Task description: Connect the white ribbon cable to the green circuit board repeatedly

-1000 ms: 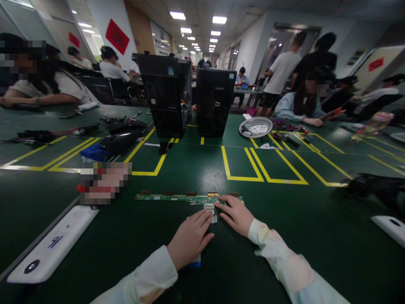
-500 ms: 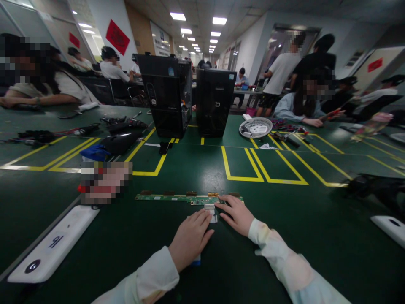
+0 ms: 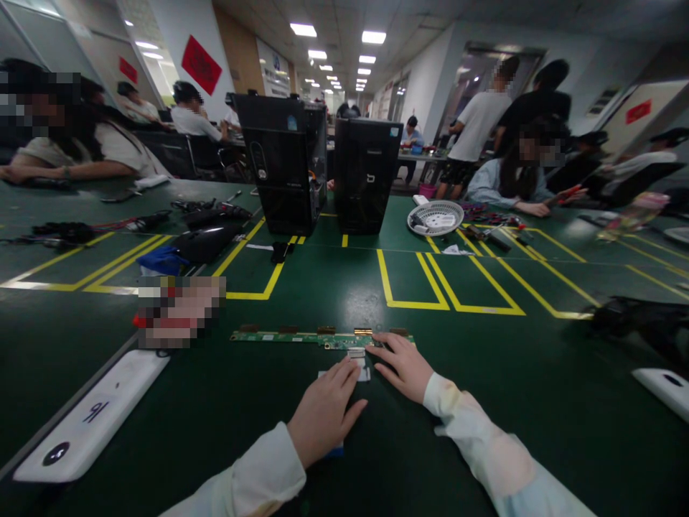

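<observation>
A long, narrow green circuit board (image 3: 293,338) lies across the green table in front of me, with copper-coloured tabs along its far edge. At its near edge sits a white flat ribbon cable (image 3: 358,363), partly covered by my left hand (image 3: 324,411). That hand rests palm down, fingers flat on the cable and thumb held apart. Blue shows at the cable's other end (image 3: 336,451), below the wrist. My right hand (image 3: 402,366) has its fingers spread, the fingertips touching the board's right part, and grips nothing.
Two black computer towers (image 3: 366,176) stand at the back. Left lie a white elongated case (image 3: 91,416), a black and blue item (image 3: 161,261) and cables (image 3: 64,231). A white basket (image 3: 435,217) stands back right. A co-worker (image 3: 506,179) sits beyond it.
My left thumb has spread slightly further from the fingers, and a bit more of the white cable shows. The right hand and the board stay about where they were.
</observation>
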Tool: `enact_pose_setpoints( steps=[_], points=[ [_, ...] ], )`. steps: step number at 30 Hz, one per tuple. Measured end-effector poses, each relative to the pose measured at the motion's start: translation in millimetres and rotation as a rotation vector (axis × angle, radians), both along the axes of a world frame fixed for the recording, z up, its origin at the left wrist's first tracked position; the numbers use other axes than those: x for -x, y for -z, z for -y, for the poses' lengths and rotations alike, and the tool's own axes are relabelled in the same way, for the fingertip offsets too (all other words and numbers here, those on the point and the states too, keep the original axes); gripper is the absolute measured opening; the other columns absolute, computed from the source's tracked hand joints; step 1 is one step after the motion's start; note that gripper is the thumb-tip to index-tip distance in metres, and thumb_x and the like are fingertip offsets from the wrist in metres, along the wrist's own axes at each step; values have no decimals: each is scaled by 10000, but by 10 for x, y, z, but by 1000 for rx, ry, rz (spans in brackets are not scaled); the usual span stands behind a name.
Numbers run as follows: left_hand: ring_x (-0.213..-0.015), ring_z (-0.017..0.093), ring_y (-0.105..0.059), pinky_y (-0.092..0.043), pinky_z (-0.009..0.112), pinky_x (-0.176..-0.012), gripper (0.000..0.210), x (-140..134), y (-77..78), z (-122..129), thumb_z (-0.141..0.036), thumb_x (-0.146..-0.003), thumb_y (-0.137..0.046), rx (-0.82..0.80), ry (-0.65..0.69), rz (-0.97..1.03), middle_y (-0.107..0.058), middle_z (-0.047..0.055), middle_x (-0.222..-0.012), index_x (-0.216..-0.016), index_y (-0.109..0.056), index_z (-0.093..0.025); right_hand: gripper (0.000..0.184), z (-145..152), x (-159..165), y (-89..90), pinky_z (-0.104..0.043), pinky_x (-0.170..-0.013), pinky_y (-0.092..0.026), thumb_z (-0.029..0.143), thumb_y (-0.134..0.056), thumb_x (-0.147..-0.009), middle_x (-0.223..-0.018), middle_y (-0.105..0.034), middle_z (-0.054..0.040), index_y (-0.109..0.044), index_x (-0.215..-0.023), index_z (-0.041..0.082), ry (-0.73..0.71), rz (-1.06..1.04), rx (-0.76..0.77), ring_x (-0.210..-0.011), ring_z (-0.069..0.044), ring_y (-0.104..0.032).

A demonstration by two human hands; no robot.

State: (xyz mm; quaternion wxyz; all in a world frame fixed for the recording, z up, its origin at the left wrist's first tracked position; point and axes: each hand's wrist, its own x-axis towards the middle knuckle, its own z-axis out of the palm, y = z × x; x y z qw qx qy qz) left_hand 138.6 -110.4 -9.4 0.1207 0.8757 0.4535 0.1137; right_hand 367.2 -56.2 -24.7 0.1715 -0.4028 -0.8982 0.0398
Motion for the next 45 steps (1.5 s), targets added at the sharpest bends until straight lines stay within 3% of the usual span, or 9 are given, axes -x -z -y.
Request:
enact_pose_setpoints(
  steps=[9, 20, 38, 45],
  points=[
    [-1285, 261, -463, -441, 439, -1006, 507, -13, 65, -34, -425, -940, -400, -48, 3, 2, -475, 137, -1415, -1376, -405, -167, 360, -5, -8, 28, -475, -989, -436, 314, -471, -938, -1306, -525, -137, -569, -1269, 216, 1, -3, -10, -1215, -263, -482],
    [-1331, 278, -401, -387, 454, -1051, 653, 42, -28, -69, -583, -918, -334, 0, 54, -29, -437, 137, -1450, -1407, -390, -153, 382, -18, -23, 46, -492, -1010, -423, 307, -486, -926, -1320, -525, -141, -554, -1286, 198, -30, -20, -5, -1237, -266, -472],
    [-1352, 267, -368, -367, 456, -1071, 639, 80, -8, -122, -570, -918, -350, 39, 92, 14, -437, 110, -1455, -1416, -386, -171, 359, -24, -20, 37, -487, -994, -443, 247, -429, -945, -1307, -543, -136, -566, -1272, 194, -31, -31, -8, -1225, -253, -490],
    [-1311, 277, -421, -409, 471, -1030, 571, 26, -55, -64, -498, -925, -391, 18, 34, -21, -494, 126, -1402, -1386, -416, -162, 358, -21, -20, 21, -481, -1023, -420, 229, -420, -948, -1326, -529, -128, -562, -1275, 195, -20, -20, 23, -1239, -246, -476]
  ],
)
